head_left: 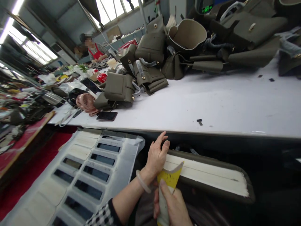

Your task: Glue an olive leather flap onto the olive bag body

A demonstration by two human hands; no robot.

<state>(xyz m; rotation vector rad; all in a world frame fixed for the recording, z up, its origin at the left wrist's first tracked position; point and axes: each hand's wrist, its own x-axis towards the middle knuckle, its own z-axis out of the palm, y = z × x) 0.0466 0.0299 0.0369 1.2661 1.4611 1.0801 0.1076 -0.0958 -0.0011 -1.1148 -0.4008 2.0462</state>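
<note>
The right hand [175, 201] is closed around the pale handle of a yellow scraper [169, 179], thumb laid along it; the left hand [157, 155], just ahead of that grip, has its fingers loosely spread, and whether it presses on anything I cannot tell. Right of the grip lies the olive piece [250, 190], its white strip [209, 175] (coating or backing, hard to say) running most of its length. The work there looks well advanced, though the strip's far-right end is ragged and seems unfinished. Farther ahead of the grip, bags [119, 86] on the white table [223, 106] look largely assembled.
</note>
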